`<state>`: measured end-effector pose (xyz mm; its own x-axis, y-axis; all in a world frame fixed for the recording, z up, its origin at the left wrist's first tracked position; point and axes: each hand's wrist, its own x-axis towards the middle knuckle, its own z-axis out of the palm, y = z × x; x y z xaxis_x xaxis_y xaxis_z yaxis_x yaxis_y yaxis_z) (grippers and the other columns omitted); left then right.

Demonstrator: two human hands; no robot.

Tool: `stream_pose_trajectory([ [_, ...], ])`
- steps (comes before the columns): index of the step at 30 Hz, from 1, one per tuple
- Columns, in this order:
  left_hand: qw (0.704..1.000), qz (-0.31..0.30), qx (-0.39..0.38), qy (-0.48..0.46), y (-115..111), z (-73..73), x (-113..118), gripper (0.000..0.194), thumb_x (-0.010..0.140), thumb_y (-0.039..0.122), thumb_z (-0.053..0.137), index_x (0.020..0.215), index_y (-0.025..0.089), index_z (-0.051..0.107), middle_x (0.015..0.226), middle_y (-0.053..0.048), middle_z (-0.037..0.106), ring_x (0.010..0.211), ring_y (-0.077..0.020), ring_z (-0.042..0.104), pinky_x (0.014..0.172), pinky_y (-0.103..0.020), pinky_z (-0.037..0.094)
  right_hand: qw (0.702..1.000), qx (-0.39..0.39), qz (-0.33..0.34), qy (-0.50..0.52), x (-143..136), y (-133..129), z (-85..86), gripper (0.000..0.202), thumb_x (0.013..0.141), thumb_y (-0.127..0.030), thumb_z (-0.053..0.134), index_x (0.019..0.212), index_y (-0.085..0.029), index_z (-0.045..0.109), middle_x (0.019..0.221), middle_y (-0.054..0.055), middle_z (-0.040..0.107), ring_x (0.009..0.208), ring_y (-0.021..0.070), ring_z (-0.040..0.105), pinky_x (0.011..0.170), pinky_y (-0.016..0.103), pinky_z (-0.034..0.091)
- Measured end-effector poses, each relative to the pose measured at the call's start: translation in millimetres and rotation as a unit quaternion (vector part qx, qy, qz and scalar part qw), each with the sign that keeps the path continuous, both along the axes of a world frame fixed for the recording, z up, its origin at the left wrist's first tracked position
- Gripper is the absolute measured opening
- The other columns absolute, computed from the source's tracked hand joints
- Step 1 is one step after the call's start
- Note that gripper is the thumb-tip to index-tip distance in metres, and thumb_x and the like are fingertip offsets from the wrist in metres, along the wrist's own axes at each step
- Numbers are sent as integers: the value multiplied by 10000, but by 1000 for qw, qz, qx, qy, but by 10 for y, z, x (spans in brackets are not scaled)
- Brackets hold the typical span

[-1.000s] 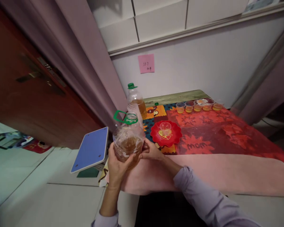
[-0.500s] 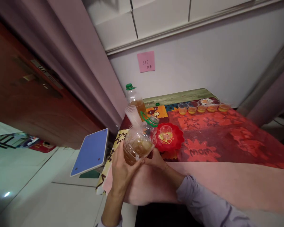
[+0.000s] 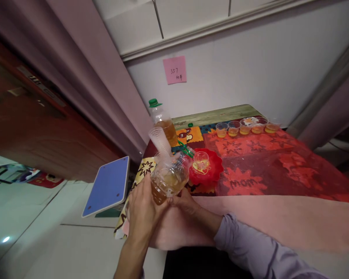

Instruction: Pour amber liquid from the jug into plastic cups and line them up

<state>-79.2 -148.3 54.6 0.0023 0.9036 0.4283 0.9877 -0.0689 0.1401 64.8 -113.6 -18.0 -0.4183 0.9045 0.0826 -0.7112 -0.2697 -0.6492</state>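
Both my hands grip a clear plastic jug (image 3: pixel 169 181) of amber liquid, tilted with its mouth toward the right. My left hand (image 3: pixel 143 199) wraps its left side and base. From the lower right, my right hand (image 3: pixel 184 203) holds it, its fingers partly hidden behind the jug. The jug's open neck, with a green ring and handle (image 3: pixel 185 149), is at the rim of a small clear cup (image 3: pixel 201 162). That cup stands in a red scalloped dish (image 3: pixel 213 176). Whether liquid is flowing I cannot tell. A stack of clear cups (image 3: pixel 159 141) rises just behind the jug.
A second jug (image 3: pixel 167 126) with a green cap stands at the back left. Several cups of yellow liquid (image 3: pixel 234 129) line the table's back. A loose green cap (image 3: pixel 190 125) lies near the wall. Left of the table is a blue-topped stool (image 3: pixel 106 186). Pink cloth (image 3: pixel 264 217) covers the front edge.
The jug has tipped further to the right, its mouth lowering to the cup in the red dish. Both hands stay on it. The whole view has shifted slightly.
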Motion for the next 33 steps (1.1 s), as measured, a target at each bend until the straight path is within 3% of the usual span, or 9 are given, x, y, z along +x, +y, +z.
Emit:
stream_pose_trajectory([
  [6,999,-1,-29,35,19,106,53,1018,826,539,820,1637,149,342,1443,-232,680,1265,-445,680,1024,-570,560,999,-18,21,38,-25,-46,32,913,697,-458,979,1490,-314,550,1429,69,716,1450,337,590,1301,581,366],
  [16,996,0,-64,63,109,273,226,892,818,386,834,1559,126,410,1423,-228,685,1288,-426,670,1032,-540,543,998,-29,7,59,-47,-17,11,857,698,-490,955,1441,-283,581,1347,89,750,1483,348,558,1297,600,369],
  [25,996,5,-72,61,159,265,243,887,820,401,822,1558,138,406,1477,-227,659,1328,-433,648,1038,-555,524,997,-44,-4,55,-54,15,5,791,649,-529,977,1325,-298,639,1346,73,745,1481,344,555,1288,579,398],
  [33,995,0,-64,75,179,251,247,879,821,398,802,1559,124,410,1441,-243,677,1275,-433,672,999,-551,532,996,-63,7,60,-45,-7,28,842,648,-511,968,1383,-310,610,1452,89,694,1433,348,596,1229,571,480],
])
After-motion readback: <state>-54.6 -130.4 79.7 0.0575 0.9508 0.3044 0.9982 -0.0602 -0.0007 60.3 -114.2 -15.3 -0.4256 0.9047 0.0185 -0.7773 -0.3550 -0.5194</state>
